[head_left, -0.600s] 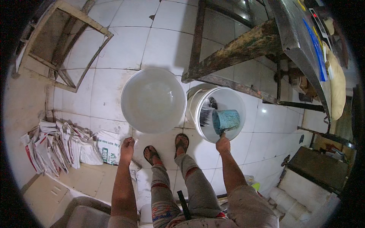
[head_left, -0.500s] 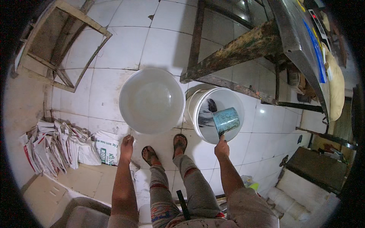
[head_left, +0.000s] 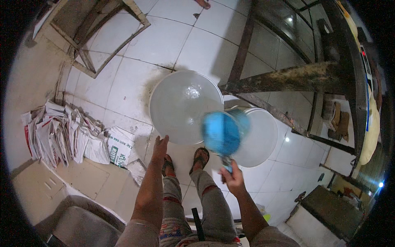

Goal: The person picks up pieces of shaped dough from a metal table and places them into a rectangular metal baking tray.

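My right hand [head_left: 233, 178] grips the handle of a blue dipper [head_left: 222, 133]. The dipper is smeared by motion and hangs over the gap between a wide round white tub [head_left: 173, 131] and a white bucket [head_left: 259, 152]. Its blurred mouth overlaps the tub's right rim from above. The tub seems to hold clear liquid with light glinting on it. My left hand [head_left: 160, 147] is held out close to the tub's near-left edge, fingers loosely extended and holding nothing. Whether it touches the rim I cannot tell.
Folded printed paper sacks [head_left: 74, 138] stand along the left wall. A worn wooden frame [head_left: 88, 66] leans at upper left. To the right is a table with a dark wooden leg frame [head_left: 288, 78]. Someone's bare foot [head_left: 203, 3] shows at the top edge.
My right hand has lifted the dipper out of the bucket and swung it left toward the tub. My left hand is closer to the tub's near side. The whole view has shifted.
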Demonstrator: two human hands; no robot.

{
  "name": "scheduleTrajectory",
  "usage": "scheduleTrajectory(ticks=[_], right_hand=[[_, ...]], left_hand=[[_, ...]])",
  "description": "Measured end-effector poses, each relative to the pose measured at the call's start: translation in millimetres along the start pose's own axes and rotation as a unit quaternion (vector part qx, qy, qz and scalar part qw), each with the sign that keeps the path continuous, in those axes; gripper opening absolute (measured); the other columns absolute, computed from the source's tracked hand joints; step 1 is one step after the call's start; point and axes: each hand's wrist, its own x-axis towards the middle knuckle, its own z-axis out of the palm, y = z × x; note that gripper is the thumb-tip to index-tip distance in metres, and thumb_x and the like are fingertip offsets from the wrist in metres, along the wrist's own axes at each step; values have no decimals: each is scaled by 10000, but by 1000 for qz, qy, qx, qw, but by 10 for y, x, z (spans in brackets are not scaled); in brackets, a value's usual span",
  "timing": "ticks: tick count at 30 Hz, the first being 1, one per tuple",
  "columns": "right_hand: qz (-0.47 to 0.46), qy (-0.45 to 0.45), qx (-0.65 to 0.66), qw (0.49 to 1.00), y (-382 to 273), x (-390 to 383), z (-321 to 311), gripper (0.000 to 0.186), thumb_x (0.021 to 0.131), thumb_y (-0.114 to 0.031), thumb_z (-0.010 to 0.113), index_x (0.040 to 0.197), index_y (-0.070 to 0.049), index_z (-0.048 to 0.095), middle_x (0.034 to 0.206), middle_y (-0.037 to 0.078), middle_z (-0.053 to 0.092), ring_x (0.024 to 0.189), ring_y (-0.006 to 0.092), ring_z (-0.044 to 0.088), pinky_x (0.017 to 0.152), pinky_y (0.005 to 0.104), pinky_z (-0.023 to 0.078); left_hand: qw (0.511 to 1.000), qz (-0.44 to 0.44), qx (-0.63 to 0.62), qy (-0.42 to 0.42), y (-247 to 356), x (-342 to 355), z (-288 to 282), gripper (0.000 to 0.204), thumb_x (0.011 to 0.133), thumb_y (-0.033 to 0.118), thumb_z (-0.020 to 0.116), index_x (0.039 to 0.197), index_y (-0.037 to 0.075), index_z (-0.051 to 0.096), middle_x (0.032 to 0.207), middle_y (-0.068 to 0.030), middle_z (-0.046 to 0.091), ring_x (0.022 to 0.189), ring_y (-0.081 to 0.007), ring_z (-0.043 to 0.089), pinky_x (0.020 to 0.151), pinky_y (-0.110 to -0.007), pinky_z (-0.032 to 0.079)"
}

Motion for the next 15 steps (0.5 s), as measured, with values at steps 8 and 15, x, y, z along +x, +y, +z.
scheduleTrajectory(ticks=[8,15], right_hand=[[-180,73,-149,970,-98,1533,657,310,843,-151,568,1113,-25,480,886,93,542,783,173,547,613,303,448],[229,596,100,763,1679,440,-543,625,746,-160,596,1280,-33,299,1125,180,433,1014,308,478,842,423,453]], left_hand=[[997,-29,-64,-17,125,99,165,563,839,264,565,1288,74,284,1120,-159,513,1029,-241,499,883,-350,383],[972,-41,-230,9,181,-2,253,731,738,125,539,1332,209,122,1196,-122,427,1016,-266,480,864,-422,379]])
